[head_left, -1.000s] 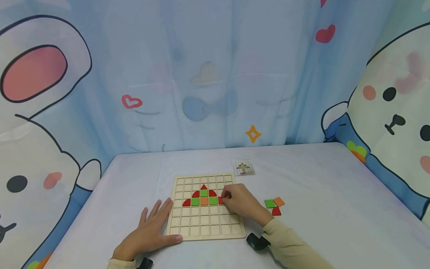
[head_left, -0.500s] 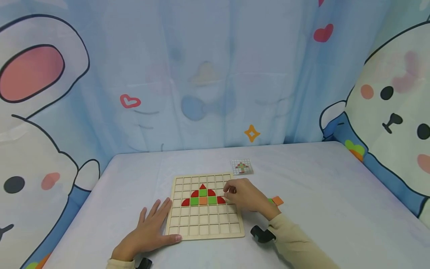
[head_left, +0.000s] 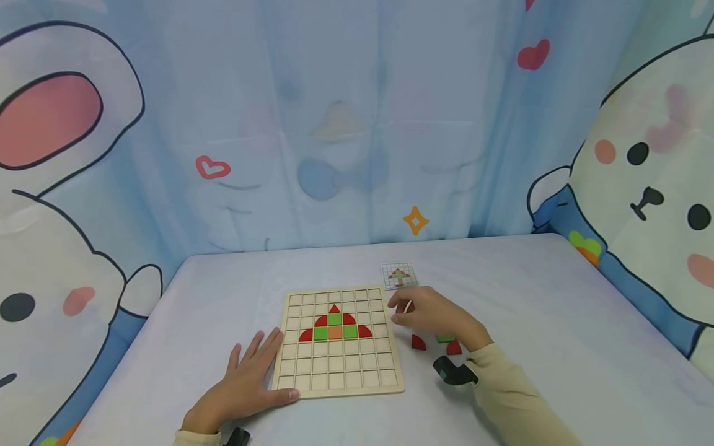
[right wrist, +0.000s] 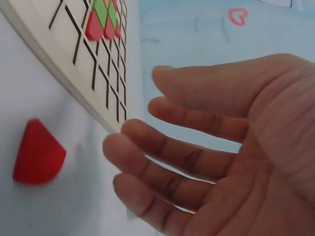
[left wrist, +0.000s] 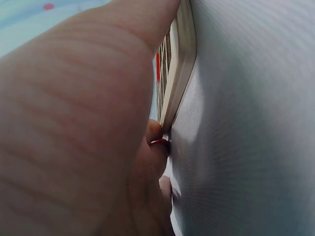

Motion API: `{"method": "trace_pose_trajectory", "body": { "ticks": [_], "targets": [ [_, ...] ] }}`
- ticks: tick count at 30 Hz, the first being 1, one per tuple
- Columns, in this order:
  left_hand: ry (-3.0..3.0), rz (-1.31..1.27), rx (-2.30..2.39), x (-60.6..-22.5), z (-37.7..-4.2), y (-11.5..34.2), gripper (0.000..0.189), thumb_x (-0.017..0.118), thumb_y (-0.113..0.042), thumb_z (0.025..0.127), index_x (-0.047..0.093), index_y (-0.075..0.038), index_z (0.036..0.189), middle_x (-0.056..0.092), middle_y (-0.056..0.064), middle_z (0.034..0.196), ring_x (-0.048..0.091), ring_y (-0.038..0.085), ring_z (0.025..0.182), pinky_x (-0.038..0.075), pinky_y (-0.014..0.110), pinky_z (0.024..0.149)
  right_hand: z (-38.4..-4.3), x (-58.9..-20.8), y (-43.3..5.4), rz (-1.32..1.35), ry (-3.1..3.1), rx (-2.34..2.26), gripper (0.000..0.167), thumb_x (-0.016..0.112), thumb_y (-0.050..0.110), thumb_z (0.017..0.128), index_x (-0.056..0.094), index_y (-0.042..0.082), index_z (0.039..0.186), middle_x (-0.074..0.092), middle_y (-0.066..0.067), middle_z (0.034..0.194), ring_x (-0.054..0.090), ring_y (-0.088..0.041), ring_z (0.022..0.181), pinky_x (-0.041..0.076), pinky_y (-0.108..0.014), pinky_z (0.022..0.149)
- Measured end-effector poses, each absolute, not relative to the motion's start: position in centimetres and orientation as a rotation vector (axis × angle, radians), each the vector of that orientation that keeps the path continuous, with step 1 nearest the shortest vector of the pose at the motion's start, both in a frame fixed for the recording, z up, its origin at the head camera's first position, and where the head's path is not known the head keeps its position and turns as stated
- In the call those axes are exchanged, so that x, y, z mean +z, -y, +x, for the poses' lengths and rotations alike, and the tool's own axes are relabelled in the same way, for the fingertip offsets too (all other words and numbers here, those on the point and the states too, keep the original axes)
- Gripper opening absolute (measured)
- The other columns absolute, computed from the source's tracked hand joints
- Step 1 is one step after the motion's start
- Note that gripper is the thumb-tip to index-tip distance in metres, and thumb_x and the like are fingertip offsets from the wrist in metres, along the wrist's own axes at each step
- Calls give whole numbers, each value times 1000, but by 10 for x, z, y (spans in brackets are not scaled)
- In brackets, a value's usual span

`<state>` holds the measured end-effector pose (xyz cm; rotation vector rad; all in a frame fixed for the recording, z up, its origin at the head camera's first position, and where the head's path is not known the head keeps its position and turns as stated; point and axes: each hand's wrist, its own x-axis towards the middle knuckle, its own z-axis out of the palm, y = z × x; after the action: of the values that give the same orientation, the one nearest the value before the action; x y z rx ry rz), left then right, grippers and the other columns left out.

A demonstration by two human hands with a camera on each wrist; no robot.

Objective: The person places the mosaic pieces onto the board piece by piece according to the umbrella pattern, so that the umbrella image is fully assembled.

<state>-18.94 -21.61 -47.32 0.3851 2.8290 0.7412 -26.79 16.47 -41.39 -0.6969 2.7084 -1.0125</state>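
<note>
Tabletop wide rightward; left hand splayed against board edge, right hand relaxed, empty.

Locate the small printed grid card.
In the head view, the card lies on the white tabletop, near the far right corner of the square wooden board.

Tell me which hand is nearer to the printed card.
Right. The right hand is just on the near side of the printed card; the left hand is farther off, at the left side of the board.
</note>
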Motion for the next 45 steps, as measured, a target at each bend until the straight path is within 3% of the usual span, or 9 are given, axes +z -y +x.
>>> {"method": "trace_pose_trajectory", "body": {
  "ticks": [5,13,24,31,38,45],
  "targets": [
    [-2858,383,728,-479,-190,218,128,76,-82,78,28,-5,170,22,12,176,5,42,163,-8,70,122,-268,-414,-168,-695,-2697,-958,22,78,11,98,75,1,117,69,1,97,65,-18,92,57,-37,80],
    [-2836,394,752,-475,-190,217,125,78,-77,80,29,-4,169,23,15,176,5,43,163,-9,71,122,-268,-416,-176,-643,-2675,-895,25,80,12,95,76,4,119,72,-2,108,65,-22,102,57,-45,93],
    [-2830,408,716,-470,-190,215,125,78,-75,81,28,-4,170,22,15,176,5,43,163,-8,72,122,-264,-419,-200,-663,-2671,-919,29,80,15,97,74,2,123,71,-1,110,64,-21,102,56,-43,92],
    [-2800,378,700,-463,-187,217,123,80,-70,83,24,-3,170,20,15,177,3,44,163,-7,73,121,-258,-421,-225,-689,-2718,-886,31,83,13,95,73,0,121,72,-4,115,64,-27,107,57,-51,96],
    [-2798,381,707,-462,-187,217,123,80,-70,84,23,-4,171,18,15,177,2,43,163,-8,73,121,-258,-429,-237,-696,-2777,-805,24,86,8,90,77,3,111,70,-1,105,64,-22,97,61,-42,86],
    [-2795,372,724,-466,-189,215,124,81,-71,82,25,-4,170,19,15,177,2,43,163,-8,72,121,-257,-436,-237,-710,-2839,-719,13,87,7,89,76,11,96,62,3,94,54,-20,91,54,-34,76]
  ]
}}
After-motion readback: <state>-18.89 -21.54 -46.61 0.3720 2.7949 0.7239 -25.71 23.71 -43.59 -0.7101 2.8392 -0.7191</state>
